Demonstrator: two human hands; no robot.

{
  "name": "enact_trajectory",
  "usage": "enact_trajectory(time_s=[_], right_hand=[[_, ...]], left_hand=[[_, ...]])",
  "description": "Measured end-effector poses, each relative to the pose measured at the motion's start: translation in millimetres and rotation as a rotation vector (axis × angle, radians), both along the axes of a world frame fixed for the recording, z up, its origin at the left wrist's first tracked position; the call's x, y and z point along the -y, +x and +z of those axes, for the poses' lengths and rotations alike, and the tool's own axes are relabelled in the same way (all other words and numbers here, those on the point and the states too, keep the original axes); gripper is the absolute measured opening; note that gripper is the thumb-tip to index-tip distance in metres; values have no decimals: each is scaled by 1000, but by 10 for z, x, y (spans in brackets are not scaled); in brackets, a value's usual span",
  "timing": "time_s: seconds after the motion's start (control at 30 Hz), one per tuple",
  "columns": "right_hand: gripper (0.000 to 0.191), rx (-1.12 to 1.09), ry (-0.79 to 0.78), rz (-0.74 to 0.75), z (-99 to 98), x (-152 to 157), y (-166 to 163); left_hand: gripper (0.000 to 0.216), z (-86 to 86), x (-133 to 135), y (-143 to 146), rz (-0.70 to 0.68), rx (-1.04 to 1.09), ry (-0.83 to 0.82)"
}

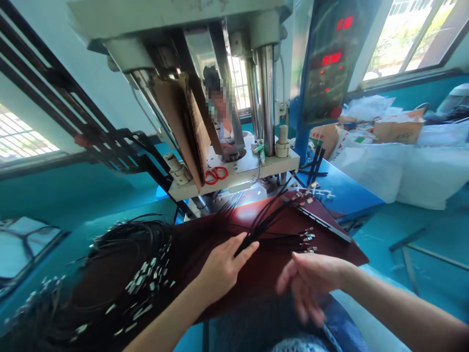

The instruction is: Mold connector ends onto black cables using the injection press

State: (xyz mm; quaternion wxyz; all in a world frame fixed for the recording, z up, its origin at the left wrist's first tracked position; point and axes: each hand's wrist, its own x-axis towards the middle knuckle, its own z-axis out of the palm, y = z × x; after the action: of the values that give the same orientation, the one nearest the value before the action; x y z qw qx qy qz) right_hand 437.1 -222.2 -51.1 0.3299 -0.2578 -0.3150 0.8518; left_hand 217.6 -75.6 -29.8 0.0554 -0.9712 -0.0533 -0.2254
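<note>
My left hand (pixel 225 266) is closed round a bunch of thin black cables (pixel 262 222) above the dark red tabletop (pixel 267 278). Their metal-tipped ends fan out to the upper right, toward a slotted metal strip (pixel 322 220). Beneath the bunch, more black cables (pixel 286 239) lie on the table with silvery connectors pointing right. Near the table's front edge, my right hand (pixel 308 286) hangs over my lap, its fingers apart and partly blurred, with nothing seen in it.
A large pile of coiled black cables with metal ends (pixel 142 244) covers the left side. Ahead stands a press machine (pixel 234 168) with red-handled scissors (pixel 216 175) on its bed. A control box (pixel 326 63) with red digits and white sacks (pixel 432 166) are at right. Another person is visible behind the press.
</note>
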Motion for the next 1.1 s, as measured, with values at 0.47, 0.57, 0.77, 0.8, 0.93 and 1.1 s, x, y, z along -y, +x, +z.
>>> enact_trajectory(time_s=[0.47,0.57,0.77,0.8,0.93,1.1], right_hand=[[29,505,581,-605,187,-282,-289],[32,486,511,-586,119,-261,-373],[53,238,463,-1020,225,-199,-71],[51,271,488,-1079,282,-202,27],[41,523,487,-965,437,-263,301],[41,517,433,-876,411,-316,347]], left_hand=[[68,-332,606,-217,-9,-316,-1433],[41,-85,584,209,-27,-56,-1785],[40,8,516,721,28,-38,-1944],[39,-7,518,747,46,-63,-1939],[33,-16,540,871,89,-122,-1867],[25,39,491,1115,66,-82,-1812]])
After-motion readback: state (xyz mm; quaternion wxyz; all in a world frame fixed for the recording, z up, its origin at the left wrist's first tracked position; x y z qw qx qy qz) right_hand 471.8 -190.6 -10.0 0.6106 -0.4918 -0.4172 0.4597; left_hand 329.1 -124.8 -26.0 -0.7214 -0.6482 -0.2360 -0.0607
